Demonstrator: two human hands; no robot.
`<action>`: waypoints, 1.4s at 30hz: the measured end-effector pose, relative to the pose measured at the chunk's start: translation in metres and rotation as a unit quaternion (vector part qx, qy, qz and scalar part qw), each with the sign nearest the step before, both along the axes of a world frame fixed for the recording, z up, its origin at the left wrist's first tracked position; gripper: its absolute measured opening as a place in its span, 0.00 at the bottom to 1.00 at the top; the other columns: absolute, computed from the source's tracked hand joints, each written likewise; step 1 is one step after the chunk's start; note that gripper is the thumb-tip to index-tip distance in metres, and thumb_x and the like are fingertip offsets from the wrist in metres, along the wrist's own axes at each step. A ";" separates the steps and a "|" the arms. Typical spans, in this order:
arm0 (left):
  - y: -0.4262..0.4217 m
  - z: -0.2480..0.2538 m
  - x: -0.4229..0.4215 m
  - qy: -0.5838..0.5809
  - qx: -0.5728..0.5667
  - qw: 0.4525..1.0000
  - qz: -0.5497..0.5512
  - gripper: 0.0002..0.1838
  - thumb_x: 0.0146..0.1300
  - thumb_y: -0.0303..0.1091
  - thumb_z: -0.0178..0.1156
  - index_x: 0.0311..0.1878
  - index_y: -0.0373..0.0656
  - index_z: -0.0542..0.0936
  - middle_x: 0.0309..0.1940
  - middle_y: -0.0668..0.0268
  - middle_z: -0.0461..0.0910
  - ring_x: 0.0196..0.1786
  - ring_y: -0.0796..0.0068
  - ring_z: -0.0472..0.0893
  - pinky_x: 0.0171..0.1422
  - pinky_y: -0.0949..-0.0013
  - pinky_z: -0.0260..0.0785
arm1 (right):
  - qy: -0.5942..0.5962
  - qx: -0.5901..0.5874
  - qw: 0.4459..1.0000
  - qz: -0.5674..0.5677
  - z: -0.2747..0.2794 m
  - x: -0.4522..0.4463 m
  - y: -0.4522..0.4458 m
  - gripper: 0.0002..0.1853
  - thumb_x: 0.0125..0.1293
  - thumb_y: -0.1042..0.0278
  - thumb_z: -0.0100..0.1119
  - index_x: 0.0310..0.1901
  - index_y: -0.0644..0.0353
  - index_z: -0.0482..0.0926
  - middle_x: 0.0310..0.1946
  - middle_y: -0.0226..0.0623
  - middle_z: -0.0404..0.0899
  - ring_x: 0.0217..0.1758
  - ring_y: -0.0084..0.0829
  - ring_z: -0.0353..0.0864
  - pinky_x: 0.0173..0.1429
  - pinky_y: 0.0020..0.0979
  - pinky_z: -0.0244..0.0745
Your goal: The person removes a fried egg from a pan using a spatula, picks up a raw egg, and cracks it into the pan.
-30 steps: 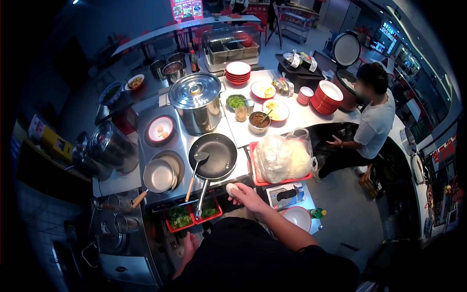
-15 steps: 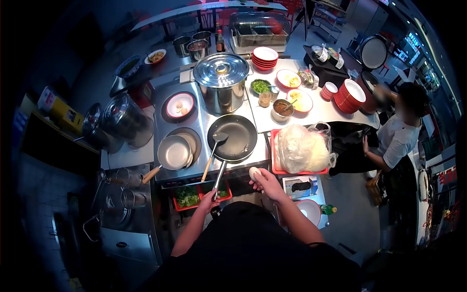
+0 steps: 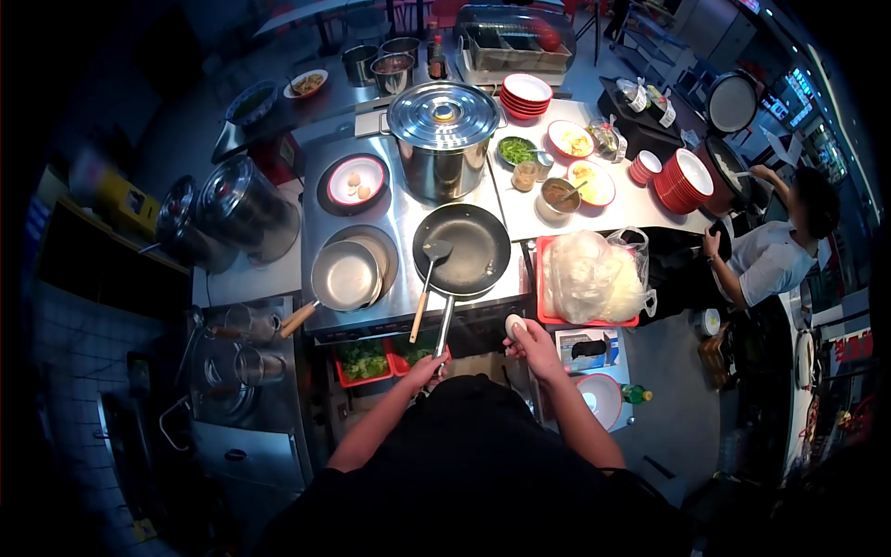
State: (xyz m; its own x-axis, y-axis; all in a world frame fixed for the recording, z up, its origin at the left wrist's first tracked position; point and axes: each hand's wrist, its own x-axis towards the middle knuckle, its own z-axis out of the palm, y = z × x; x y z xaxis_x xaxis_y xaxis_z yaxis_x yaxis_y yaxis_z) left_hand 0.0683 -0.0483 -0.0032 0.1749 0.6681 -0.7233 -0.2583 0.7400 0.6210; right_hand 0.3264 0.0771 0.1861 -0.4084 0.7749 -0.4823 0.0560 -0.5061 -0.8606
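Note:
My left hand (image 3: 430, 369) is closed round the handle of a black frying pan (image 3: 475, 243), which sits on the steel stove top. A spatula (image 3: 423, 299) with a wooden handle rests in the pan, its dark blade on the pan's inner surface. In front of the pan, to the right of its handle, my right hand (image 3: 533, 347) grips a whole pale egg (image 3: 514, 324) in its fingers. More eggs (image 3: 354, 191) lie in a red-rimmed white plate (image 3: 344, 164) on the stove's far left. A wooden-handled saucepan (image 3: 345, 276) stands left of the frying pan.
Behind the pan stands a large lidded stockpot (image 3: 443, 153). A red tray (image 3: 541, 278) with a bulging plastic bag (image 3: 594, 274) is to the right. Greens fill red bins (image 3: 364, 362) below. A co-worker (image 3: 780, 246) stands at right beside a dark pot and stacked plates (image 3: 685, 181).
My view has shifted, so the stove appears further right and higher. Both hands keep their holds on pan and egg. The co-worker has stretched an arm towards the dark pot.

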 end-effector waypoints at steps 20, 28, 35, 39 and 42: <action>0.001 -0.020 -0.031 0.052 0.031 0.997 -0.039 0.26 0.65 0.58 0.65 0.52 0.45 0.77 0.41 0.72 0.79 0.41 0.82 0.75 0.44 0.71 0.71 | -0.098 0.129 0.978 -0.131 -0.073 -0.041 -0.004 0.19 0.72 0.59 0.61 0.55 0.61 0.67 0.34 0.36 0.81 0.28 0.19 0.78 0.34 0.21 0.73; 0.039 -0.017 -0.003 0.125 0.102 0.987 -0.007 0.23 0.61 0.50 0.71 0.42 0.41 0.75 0.30 0.69 0.78 0.29 0.81 0.78 0.32 0.76 0.69 | -0.324 0.314 0.888 -0.086 -0.118 -0.073 0.051 0.22 0.65 0.58 0.67 0.52 0.61 0.71 0.31 0.39 0.79 0.29 0.29 0.77 0.40 0.32 0.75; 0.064 -0.026 0.009 0.121 -0.001 0.992 0.041 0.16 0.69 0.47 0.63 0.40 0.44 0.73 0.23 0.71 0.73 0.19 0.79 0.74 0.22 0.71 0.70 | -0.359 0.370 0.857 0.002 -0.148 -0.089 0.097 0.22 0.66 0.56 0.65 0.54 0.59 0.72 0.42 0.51 0.82 0.45 0.52 0.83 0.48 0.45 0.77; 0.066 -0.024 0.017 0.185 0.015 0.982 0.038 0.17 0.70 0.47 0.60 0.39 0.42 0.73 0.20 0.70 0.72 0.17 0.78 0.72 0.19 0.69 0.68 | -0.367 0.365 0.855 0.035 -0.151 -0.088 0.109 0.21 0.66 0.57 0.65 0.53 0.60 0.72 0.45 0.52 0.82 0.48 0.54 0.82 0.51 0.47 0.76; 0.065 -0.021 0.016 0.184 0.018 0.982 0.043 0.19 0.69 0.47 0.61 0.38 0.39 0.71 0.20 0.67 0.72 0.15 0.76 0.72 0.17 0.67 0.67 | -0.377 0.356 0.853 0.056 -0.151 -0.085 0.112 0.20 0.66 0.56 0.65 0.51 0.61 0.73 0.44 0.52 0.82 0.47 0.55 0.82 0.50 0.48 0.76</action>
State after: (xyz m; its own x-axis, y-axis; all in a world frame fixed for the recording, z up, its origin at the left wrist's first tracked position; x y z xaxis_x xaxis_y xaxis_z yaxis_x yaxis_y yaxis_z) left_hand 0.0843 0.0171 -0.0245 -0.1525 0.6958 -0.7019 -0.0722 0.7005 0.7100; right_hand 0.2411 0.1892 0.0353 -0.2807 0.9577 -0.0637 0.7436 0.1751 -0.6453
